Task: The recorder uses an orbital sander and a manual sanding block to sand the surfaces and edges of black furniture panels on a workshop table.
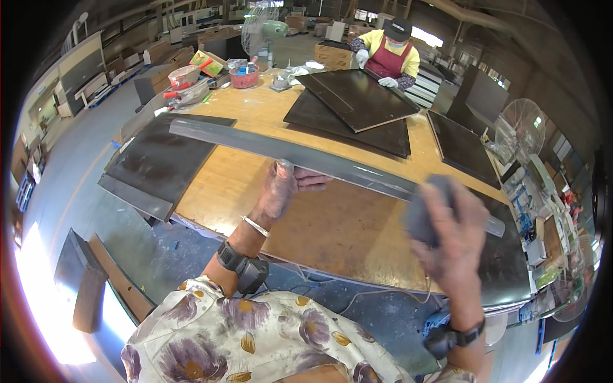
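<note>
A long grey strip is held up across the wooden worktable, running from upper left to lower right. My left hand grips it from below near its middle. My right hand is closed around a grey pad and presses it against the strip's right part. The pad is partly hidden by my fingers.
Dark panels lie on the table: one at the left, a stack at the back, others at the right. A person in an apron works at the far side. Bowls and clutter sit at the back left; fans stand nearby.
</note>
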{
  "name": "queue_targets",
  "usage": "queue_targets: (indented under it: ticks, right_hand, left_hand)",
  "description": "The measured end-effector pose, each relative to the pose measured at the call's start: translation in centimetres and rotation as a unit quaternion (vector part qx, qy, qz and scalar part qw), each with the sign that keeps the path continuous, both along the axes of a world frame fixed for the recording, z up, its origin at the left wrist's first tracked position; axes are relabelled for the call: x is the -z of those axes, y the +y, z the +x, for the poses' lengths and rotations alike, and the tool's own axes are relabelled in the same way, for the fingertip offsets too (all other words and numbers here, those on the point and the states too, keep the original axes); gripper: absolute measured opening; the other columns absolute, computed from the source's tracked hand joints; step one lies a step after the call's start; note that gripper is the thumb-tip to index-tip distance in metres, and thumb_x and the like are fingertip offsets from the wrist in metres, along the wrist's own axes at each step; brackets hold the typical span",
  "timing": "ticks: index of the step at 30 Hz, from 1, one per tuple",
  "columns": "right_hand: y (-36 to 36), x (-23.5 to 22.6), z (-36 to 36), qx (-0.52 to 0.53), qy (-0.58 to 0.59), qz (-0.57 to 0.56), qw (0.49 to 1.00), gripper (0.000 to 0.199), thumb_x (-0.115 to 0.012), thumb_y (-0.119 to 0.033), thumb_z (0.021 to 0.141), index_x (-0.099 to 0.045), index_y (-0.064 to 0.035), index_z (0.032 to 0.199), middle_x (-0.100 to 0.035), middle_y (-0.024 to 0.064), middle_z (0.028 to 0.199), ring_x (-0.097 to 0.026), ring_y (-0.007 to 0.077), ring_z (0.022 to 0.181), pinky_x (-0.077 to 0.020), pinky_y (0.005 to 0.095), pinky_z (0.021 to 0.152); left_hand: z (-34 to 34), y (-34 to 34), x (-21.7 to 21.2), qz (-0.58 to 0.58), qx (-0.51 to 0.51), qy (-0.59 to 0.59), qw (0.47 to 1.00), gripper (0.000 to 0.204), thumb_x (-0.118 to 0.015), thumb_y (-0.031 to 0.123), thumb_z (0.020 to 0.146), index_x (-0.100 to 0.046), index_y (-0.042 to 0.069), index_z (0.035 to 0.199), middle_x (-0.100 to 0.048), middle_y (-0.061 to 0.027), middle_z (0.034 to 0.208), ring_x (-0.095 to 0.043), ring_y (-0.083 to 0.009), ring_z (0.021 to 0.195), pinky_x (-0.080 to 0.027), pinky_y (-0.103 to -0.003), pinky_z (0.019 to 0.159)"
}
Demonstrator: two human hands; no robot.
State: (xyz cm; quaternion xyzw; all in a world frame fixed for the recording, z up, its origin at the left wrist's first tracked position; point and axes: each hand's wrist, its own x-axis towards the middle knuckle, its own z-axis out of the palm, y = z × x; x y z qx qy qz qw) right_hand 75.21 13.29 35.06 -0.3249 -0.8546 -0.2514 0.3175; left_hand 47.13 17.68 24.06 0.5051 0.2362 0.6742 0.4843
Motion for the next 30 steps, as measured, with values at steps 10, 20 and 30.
queue_targets:
  ticks: [10, 20, 30]
  right_hand:
    - [1.3, -0.8, -4.0, -0.015, -0.104, -0.033, 0.994, 0.073, -0.079, -0.023, 0.052, -0.054, -0.0224, 0.120, -0.049, 0.0118, 0.118, -0.051, 0.0293, 0.102, -0.0388, 0.0427, 0.084]
    - [1.3, 2.4, -9.1, -0.040, -0.053, -0.046, 0.997, 0.077, -0.080, -0.024, 0.049, -0.053, -0.0250, 0.122, -0.043, 0.0107, 0.126, -0.047, 0.0295, 0.106, -0.0355, 0.0438, 0.086]
    - [-3.3, 4.9, 3.4, 0.142, 0.094, -0.036, 0.985, 0.080, -0.080, -0.010, 0.050, -0.050, -0.0143, 0.125, -0.046, 0.0161, 0.123, -0.047, 0.0344, 0.107, -0.0383, 0.0432, 0.091]
  left_hand:
    - [1.8, 0.9, 1.5, 0.048, -0.052, -0.090, 0.993, 0.070, -0.067, 0.053, 0.073, -0.047, -0.002, 0.112, -0.062, -0.0147, 0.097, -0.063, -0.0267, 0.091, -0.053, -0.043, 0.080]
    - [1.8, 1.2, 4.1, 0.101, -0.094, -0.015, 0.990, 0.039, -0.063, 0.033, 0.085, -0.054, 0.002, 0.108, -0.061, -0.0083, 0.100, -0.060, -0.0208, 0.093, -0.051, -0.033, 0.079]
    - [-1.9, 3.1, 12.4, -0.028, 0.054, -0.135, 0.989, 0.022, -0.056, 0.035, 0.088, -0.057, 0.014, 0.096, -0.059, 0.0027, 0.091, -0.055, -0.0120, 0.085, -0.046, -0.031, 0.077]
